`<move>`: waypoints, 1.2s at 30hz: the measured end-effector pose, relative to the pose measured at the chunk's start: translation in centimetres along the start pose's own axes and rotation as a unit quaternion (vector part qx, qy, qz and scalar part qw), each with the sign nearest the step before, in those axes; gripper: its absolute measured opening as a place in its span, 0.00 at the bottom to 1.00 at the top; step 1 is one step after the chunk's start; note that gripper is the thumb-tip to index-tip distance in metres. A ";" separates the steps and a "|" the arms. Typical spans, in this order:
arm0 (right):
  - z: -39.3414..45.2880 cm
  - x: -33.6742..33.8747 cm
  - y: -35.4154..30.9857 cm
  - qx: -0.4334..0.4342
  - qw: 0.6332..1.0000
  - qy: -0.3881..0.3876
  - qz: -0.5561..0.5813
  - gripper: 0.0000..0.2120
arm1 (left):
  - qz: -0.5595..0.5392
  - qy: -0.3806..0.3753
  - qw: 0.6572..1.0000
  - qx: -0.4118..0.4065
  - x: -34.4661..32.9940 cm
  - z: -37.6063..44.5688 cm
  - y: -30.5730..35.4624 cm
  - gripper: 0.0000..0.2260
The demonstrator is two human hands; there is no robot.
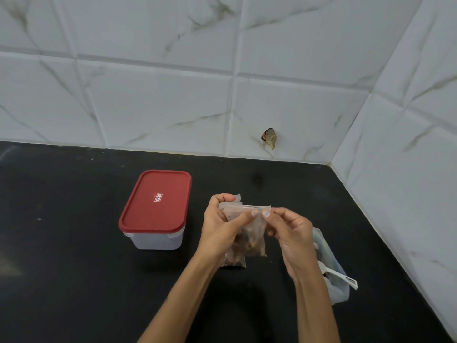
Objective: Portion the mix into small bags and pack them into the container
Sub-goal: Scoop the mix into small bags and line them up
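Small bags [249, 233] of brown mix, clear and held together as a bunch, are shown above the middle of the black countertop [74, 280], lifted clear of it between both hands. Largest to smallest, the scene is read as follows. White marble-patterned wall tiles [173, 95] are seen at the far side and along the right, meeting in a corner at far right; a small ragged brownish mark [269, 138] is visible low on the far wall. The countertop fills the near half of the view. A translucent rectangular container [154, 237] is set to the left of the hands, well apart from them, and is closed by a red lid [155, 201] bearing a small label. A large clear plastic bag [333, 276] lies near right, just behind the right wrist, with a white scoop [341, 276] resting in its mouth, handle pointing right. The left hand [220, 226] is wrapped around the left side of the bunch, with the thumb pressed on the front bag. The right hand [289, 233] is pinching the top strip of the front bag between thumb and forefinger, beside the left thumb.
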State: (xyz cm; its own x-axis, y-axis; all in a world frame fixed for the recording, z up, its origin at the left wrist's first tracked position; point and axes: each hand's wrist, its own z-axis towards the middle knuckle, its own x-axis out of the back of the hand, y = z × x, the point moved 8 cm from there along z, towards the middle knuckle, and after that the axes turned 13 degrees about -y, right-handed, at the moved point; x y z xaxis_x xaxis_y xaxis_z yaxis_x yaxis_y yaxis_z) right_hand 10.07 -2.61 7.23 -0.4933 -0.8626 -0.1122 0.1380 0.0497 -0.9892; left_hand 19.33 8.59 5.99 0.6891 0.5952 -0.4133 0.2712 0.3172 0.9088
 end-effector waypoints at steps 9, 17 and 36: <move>0.3 0.1 0.0 0.031 0.999 0.008 0.009 0.05 | 0.023 0.008 1.000 0.003 0.3 0.0 0.1 0.22; 0.2 0.5 0.1 0.032 0.999 0.040 0.002 0.05 | 0.078 -0.031 0.996 0.022 0.6 0.6 0.7 0.12; -2.0 0.5 6.7 -0.114 0.987 0.101 -0.041 0.10 | 0.142 -0.032 0.973 0.181 4.8 -1.9 -4.3 0.08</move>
State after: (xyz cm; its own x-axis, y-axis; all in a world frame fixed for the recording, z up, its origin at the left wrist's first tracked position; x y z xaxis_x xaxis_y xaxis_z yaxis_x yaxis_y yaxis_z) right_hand 9.00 -1.67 0.39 -0.6593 -0.7515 -0.0247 -0.0957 0.1165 -0.9886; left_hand 20.14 11.51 0.04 0.8080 0.5701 -0.1488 0.2751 -0.1418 0.9509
